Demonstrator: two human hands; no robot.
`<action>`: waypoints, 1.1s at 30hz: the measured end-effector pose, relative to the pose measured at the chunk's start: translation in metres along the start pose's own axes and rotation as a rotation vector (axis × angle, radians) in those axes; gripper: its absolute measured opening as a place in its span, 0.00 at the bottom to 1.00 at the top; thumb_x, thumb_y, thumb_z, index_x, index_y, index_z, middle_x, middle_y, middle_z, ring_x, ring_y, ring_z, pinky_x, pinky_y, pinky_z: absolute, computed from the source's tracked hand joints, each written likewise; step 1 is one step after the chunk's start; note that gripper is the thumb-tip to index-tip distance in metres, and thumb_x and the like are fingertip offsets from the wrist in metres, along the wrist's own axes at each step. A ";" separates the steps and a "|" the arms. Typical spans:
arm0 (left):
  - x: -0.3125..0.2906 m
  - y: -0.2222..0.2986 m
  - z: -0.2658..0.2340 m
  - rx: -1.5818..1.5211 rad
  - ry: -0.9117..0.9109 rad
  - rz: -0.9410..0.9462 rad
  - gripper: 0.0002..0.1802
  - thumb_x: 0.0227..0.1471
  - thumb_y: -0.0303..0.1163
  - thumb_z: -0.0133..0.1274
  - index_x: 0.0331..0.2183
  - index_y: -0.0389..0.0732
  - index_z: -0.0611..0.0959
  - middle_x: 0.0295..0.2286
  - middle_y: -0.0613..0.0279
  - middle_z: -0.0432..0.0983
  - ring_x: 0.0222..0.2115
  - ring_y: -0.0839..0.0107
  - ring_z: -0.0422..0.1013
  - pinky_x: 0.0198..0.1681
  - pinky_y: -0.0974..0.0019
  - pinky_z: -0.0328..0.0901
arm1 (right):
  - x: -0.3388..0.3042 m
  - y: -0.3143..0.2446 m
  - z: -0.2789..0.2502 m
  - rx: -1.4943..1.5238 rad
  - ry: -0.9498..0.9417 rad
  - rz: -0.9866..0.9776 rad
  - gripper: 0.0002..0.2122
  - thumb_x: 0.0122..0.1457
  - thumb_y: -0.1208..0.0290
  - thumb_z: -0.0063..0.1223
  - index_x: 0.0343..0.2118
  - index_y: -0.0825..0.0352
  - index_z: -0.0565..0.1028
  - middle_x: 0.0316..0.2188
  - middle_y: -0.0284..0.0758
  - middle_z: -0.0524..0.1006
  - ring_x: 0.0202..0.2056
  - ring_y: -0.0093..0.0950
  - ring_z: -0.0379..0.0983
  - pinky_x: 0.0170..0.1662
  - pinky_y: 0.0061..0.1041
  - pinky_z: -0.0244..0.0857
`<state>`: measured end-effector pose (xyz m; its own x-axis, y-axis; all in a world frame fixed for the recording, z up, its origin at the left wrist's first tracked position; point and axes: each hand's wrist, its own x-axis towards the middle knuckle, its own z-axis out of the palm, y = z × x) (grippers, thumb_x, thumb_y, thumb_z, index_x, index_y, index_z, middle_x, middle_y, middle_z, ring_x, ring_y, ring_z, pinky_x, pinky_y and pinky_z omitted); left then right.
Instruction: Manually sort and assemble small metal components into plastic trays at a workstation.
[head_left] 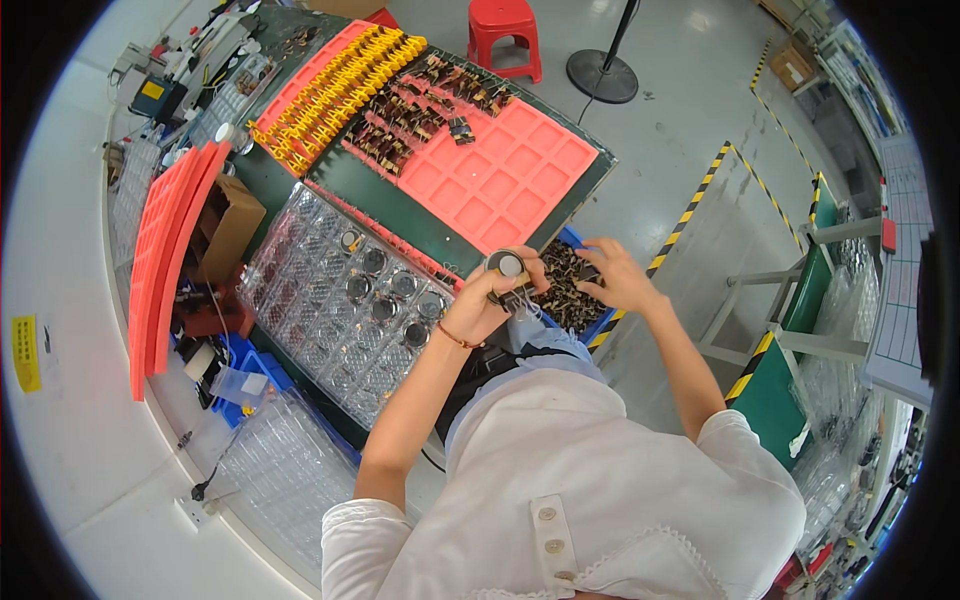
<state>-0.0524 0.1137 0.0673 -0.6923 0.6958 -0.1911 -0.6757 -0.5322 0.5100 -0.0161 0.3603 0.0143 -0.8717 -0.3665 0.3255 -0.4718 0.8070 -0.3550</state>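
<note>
My left hand is closed around a short round piece with a silver-grey disc top and a dark rim. Against its near side sits a small dark clip-like part with thin wire loops. To the right, my right hand hovers over a blue bin heaped with small black and brass-coloured clip-like parts. Its thumb and fingertips come together around a small dark piece, too small to name. In front of both hands lies a pink tray with square pockets.
A clear blister tray with several round dark pieces lies left of my hands. Yellow parts and dark clipped parts fill trays on the green table. Pink trays stand at left; a red stool stands beyond.
</note>
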 end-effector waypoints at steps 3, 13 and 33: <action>0.008 -0.001 0.004 0.023 0.032 0.040 0.22 0.40 0.27 0.48 0.42 0.34 0.68 0.39 0.51 0.68 0.39 0.62 0.66 0.47 0.62 0.59 | 0.003 -0.024 0.021 0.633 -0.126 0.578 0.14 0.53 0.62 0.47 0.36 0.68 0.70 0.33 0.36 0.71 0.34 0.27 0.68 0.36 0.24 0.63; 0.011 -0.017 0.013 1.125 0.213 0.343 0.14 0.49 0.31 0.45 0.39 0.37 0.69 0.35 0.55 0.73 0.30 0.65 0.70 0.34 0.67 0.64 | 0.041 -0.094 0.018 1.715 -0.093 1.203 0.18 0.58 0.52 0.34 0.30 0.64 0.69 0.22 0.31 0.69 0.22 0.24 0.68 0.25 0.23 0.63; -0.004 -0.018 0.006 1.328 0.304 0.575 0.28 0.19 0.39 0.69 0.28 0.40 0.77 0.27 0.63 0.67 0.29 0.69 0.65 0.34 0.70 0.60 | 0.039 -0.108 0.020 1.920 -0.057 1.400 0.12 0.57 0.62 0.34 0.29 0.61 0.69 0.23 0.27 0.70 0.23 0.20 0.66 0.25 0.20 0.58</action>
<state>-0.0360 0.1239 0.0639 -0.9173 0.3322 0.2194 0.3084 0.2442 0.9194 -0.0018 0.2499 0.0482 -0.6374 -0.2319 -0.7348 0.6536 -0.6678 -0.3563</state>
